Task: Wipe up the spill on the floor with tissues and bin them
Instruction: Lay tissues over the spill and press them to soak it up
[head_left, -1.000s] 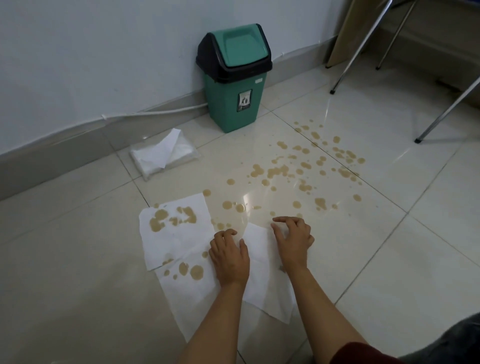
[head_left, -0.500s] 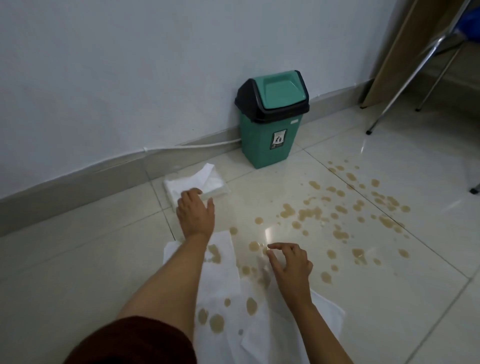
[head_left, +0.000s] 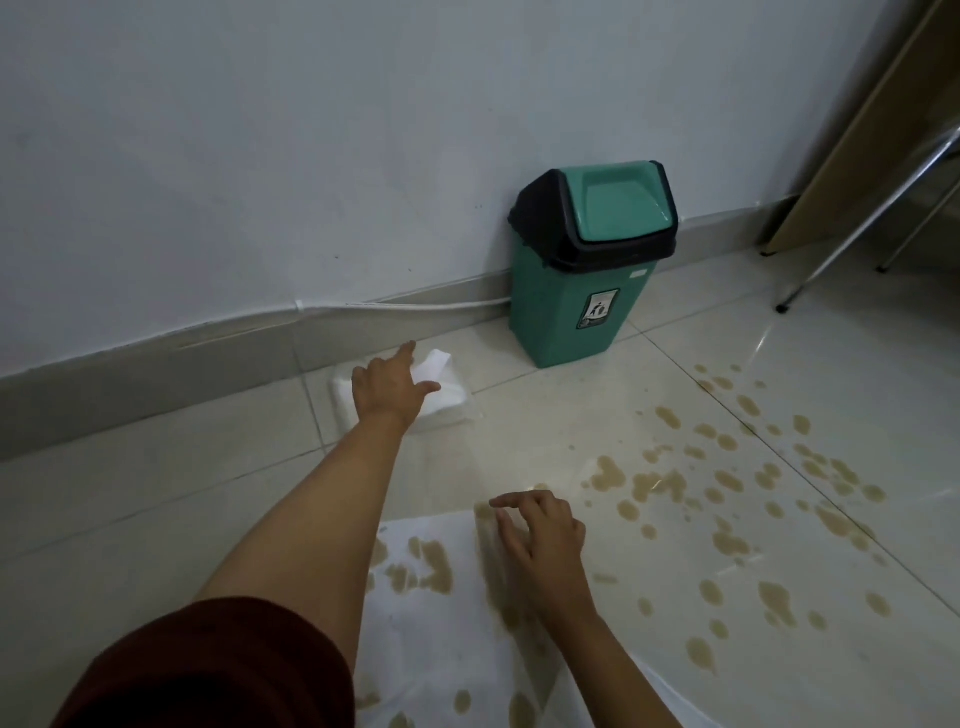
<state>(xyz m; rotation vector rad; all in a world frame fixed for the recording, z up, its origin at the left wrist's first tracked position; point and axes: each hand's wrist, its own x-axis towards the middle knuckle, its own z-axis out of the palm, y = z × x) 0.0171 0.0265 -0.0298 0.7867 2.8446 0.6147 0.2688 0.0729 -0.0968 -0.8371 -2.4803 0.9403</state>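
Nearest on the floor, the right hand rests curled fingertips on the stained tissues, holding nothing. By the wall, the left hand spreads open over the pack, left of the bin. Best to pinch only the top sheet and lift gently; the spill mostly remains.

Glossy tiled floor; thin, soft paper tissues under the right hand; smooth plastic bin beyond.
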